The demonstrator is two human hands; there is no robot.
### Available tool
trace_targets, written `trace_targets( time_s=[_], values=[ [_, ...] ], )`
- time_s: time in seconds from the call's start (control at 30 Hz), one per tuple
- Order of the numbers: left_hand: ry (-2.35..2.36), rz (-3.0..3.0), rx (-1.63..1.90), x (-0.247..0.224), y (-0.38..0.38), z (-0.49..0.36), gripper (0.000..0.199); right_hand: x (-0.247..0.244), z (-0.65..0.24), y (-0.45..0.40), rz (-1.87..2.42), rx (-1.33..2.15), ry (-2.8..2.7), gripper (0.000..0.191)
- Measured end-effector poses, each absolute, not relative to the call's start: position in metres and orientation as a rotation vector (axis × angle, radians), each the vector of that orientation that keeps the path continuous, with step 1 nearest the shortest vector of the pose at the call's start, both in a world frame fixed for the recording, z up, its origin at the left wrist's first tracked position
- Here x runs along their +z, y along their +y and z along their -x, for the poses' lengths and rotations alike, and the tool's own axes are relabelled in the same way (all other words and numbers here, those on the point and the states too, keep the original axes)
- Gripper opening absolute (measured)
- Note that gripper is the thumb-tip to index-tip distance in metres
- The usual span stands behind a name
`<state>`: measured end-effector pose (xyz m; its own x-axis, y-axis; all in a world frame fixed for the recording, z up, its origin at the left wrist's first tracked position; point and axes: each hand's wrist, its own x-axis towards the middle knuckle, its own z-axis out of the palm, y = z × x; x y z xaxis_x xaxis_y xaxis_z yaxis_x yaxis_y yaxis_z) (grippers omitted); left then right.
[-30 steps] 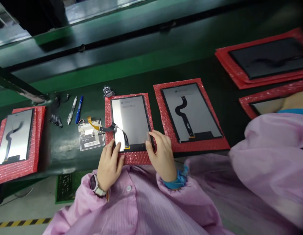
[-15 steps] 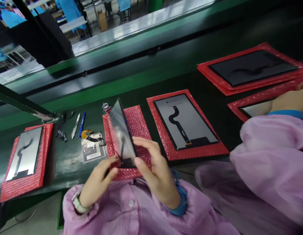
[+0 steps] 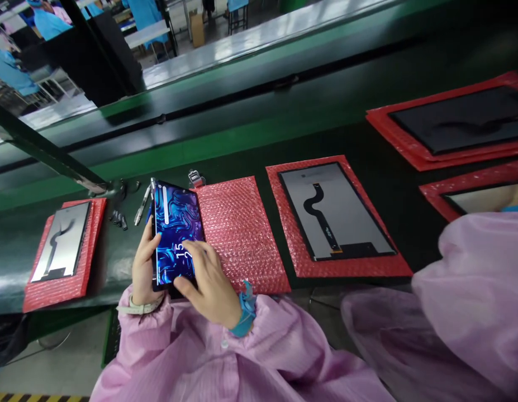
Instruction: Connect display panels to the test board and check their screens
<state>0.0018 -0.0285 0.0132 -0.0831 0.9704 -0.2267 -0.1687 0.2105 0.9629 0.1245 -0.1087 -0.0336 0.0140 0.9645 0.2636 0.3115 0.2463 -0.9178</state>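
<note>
L hand [image 3: 143,263] is cradling a lit smartphone [image 3: 175,228] by its long edge, fingers curled out of view behind the body, so exact pinch points cannot be told. Device is being held tilted over the bench, just beside a red bubble-wrap mat [image 3: 242,234]. R hand [image 3: 209,285] is resting across the lower glass, fingers [image 3: 195,251] spread, thumb reaching toward the bottom edge; cannot tell if it is gripping. Handling est.: light, stiff, slippery glass, fragile; take hold by side edges only, keep pressure off screen face and corners. Nearby, a display panel w/ black flex cable [image 3: 336,212] is lying on a second red mat, and a white marker pen [image 3: 142,205] is lying by the device's top end.
</note>
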Motion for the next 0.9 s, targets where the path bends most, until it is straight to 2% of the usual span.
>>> trace_targets(
  time_s=[0.07,0.17,0.27,0.37,0.5,0.73,0.9],
  values=[
    [1.237,-0.856,1.189,0.013,-0.027,0.001,0.053,-0.030,-0.128,-0.111,1.075,0.799,-1.554,0.065],
    [1.179,-0.792,1.157,0.015,-0.024,0.005,0.060,-0.034,-0.139,-0.110,1.240,0.809,-1.405,0.059],
    [1.141,-0.696,1.205,0.013,-0.021,0.007,0.059,-0.045,-0.155,-0.104,1.394,0.960,-1.232,0.070],
    [1.057,-0.603,1.281,0.004,-0.015,0.001,0.045,-0.047,-0.170,-0.103,1.339,1.006,-1.249,0.075],
    [0.969,-0.458,1.238,-0.013,-0.007,-0.014,0.020,-0.037,-0.178,-0.108,1.458,0.715,-1.408,0.071],
    [0.850,-0.287,1.201,-0.036,-0.005,-0.021,0.026,-0.035,-0.192,-0.117,1.600,0.378,-1.640,0.071],
    [0.838,-0.269,1.214,-0.049,-0.006,-0.012,0.029,-0.011,-0.208,-0.113,1.709,0.128,-1.651,0.094]
  ],
)
